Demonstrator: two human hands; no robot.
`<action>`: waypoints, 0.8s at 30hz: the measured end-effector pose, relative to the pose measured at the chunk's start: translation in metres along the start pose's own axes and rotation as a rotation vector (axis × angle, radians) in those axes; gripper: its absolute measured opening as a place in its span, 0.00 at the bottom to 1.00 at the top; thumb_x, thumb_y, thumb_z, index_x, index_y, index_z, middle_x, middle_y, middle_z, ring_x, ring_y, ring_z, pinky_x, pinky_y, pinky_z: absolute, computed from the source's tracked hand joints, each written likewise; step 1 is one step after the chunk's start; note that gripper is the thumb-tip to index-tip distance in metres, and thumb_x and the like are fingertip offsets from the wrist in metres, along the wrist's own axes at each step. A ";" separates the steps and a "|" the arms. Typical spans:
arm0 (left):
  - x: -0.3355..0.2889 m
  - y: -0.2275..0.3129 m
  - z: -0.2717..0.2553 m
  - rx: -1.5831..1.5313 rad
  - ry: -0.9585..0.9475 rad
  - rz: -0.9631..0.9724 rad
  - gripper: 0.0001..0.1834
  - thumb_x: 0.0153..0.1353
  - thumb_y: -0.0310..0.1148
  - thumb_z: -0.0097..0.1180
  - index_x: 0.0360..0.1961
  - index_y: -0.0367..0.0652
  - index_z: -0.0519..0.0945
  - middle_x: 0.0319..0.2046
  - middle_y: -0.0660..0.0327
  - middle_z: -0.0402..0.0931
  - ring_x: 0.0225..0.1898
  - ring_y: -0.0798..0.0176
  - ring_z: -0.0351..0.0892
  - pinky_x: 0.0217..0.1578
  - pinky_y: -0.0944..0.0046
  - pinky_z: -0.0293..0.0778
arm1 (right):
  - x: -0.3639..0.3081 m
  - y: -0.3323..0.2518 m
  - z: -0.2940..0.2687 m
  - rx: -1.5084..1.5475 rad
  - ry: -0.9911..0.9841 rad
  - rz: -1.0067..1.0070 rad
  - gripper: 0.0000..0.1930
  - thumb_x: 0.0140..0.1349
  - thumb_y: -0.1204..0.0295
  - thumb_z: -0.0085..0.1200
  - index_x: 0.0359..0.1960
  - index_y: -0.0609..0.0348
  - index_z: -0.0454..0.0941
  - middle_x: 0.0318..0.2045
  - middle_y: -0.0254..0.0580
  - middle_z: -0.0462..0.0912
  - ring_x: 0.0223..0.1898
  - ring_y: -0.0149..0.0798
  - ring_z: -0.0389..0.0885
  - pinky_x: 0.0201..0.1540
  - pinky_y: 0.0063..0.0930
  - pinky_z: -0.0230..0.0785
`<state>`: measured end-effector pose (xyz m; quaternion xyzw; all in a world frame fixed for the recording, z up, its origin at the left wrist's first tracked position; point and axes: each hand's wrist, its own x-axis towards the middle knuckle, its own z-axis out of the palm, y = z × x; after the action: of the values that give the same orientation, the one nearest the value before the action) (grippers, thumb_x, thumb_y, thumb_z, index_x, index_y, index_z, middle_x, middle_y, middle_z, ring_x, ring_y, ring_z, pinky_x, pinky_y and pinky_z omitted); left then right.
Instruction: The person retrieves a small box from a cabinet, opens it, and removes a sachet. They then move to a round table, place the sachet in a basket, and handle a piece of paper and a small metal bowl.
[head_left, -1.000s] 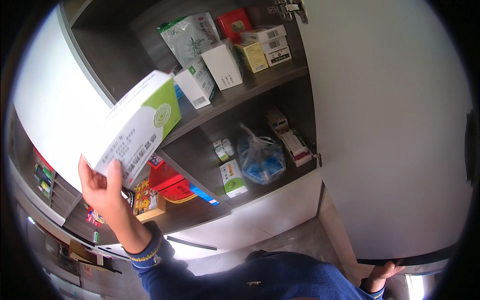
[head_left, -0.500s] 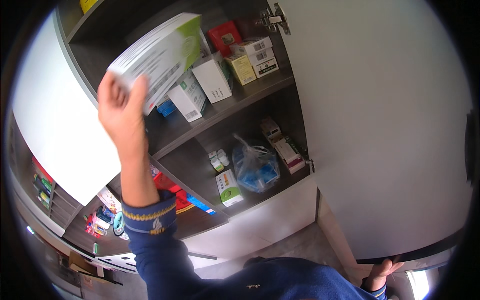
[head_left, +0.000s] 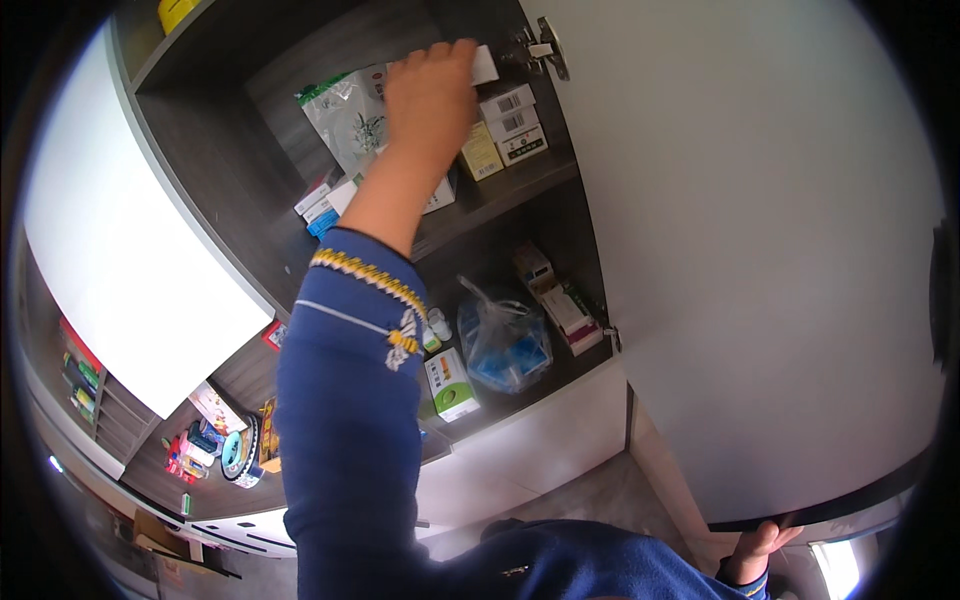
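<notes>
My left hand [head_left: 432, 100] reaches up over the upper cabinet shelf, fingers bent around a white box [head_left: 485, 66] that is mostly covered by the hand. Left of it a clear packet with a green top [head_left: 348, 118] leans behind the medicine boxes. Close to the hand on the right are a yellow box [head_left: 481, 152] and a stack of small white boxes [head_left: 515, 125]. Down at the lower right, my right hand [head_left: 762, 550] grips the bottom edge of the grey cabinet door [head_left: 770, 280]; its fingers are partly hidden.
On the lower shelf lie a tied clear bag with blue contents [head_left: 505, 345], a white and green box [head_left: 452, 385], white bottles [head_left: 438, 323] and long cartons [head_left: 572, 315]. A white door [head_left: 130, 240] stands to the left. A metal hinge [head_left: 548, 48] juts out at the upper right.
My left hand has moved right and deeper into the upper shelf with the white box. The clear packet has come into sight. My right hand stays at the door.
</notes>
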<state>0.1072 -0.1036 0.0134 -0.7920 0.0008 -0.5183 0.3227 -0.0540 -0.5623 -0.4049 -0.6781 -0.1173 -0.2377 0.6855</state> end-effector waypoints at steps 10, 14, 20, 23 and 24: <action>-0.012 0.016 0.016 -0.247 0.084 -0.007 0.30 0.52 0.39 0.67 0.58 0.50 0.75 0.47 0.52 0.79 0.50 0.47 0.77 0.49 0.52 0.73 | 0.007 -0.004 0.013 -0.022 0.170 -0.154 0.47 0.60 0.35 0.50 0.66 0.66 0.60 0.59 0.49 0.71 0.58 0.44 0.71 0.57 0.41 0.67; -0.032 -0.012 -0.037 -0.285 0.116 -0.135 0.27 0.54 0.43 0.66 0.55 0.50 0.78 0.53 0.54 0.77 0.56 0.49 0.75 0.52 0.53 0.73 | 0.008 -0.010 0.015 -0.047 0.181 -0.153 0.45 0.62 0.35 0.49 0.66 0.63 0.61 0.59 0.48 0.72 0.57 0.44 0.72 0.57 0.40 0.68; -0.107 -0.062 -0.077 -0.139 -0.224 -0.449 0.23 0.58 0.49 0.60 0.51 0.48 0.80 0.50 0.56 0.79 0.52 0.50 0.78 0.49 0.54 0.74 | -0.004 0.015 -0.016 -0.166 -0.001 -0.142 0.48 0.64 0.32 0.39 0.70 0.64 0.55 0.66 0.52 0.63 0.62 0.47 0.66 0.62 0.45 0.61; -0.119 -0.065 -0.077 -0.255 -0.256 -0.456 0.20 0.60 0.43 0.57 0.50 0.45 0.80 0.48 0.52 0.79 0.49 0.46 0.79 0.49 0.54 0.73 | -0.002 0.022 -0.013 -0.155 0.097 -0.182 0.48 0.64 0.31 0.39 0.69 0.65 0.58 0.65 0.52 0.65 0.61 0.47 0.68 0.60 0.44 0.64; -0.121 -0.067 -0.074 -0.274 -0.227 -0.438 0.19 0.60 0.41 0.56 0.51 0.45 0.80 0.48 0.52 0.79 0.49 0.46 0.79 0.49 0.55 0.73 | 0.000 0.021 -0.010 -0.155 0.112 -0.181 0.48 0.63 0.31 0.38 0.69 0.65 0.58 0.65 0.52 0.65 0.61 0.48 0.68 0.60 0.44 0.64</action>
<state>-0.0323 -0.0482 -0.0332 -0.8626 -0.1366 -0.4785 0.0911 -0.0459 -0.5732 -0.4241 -0.7013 -0.1208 -0.3446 0.6123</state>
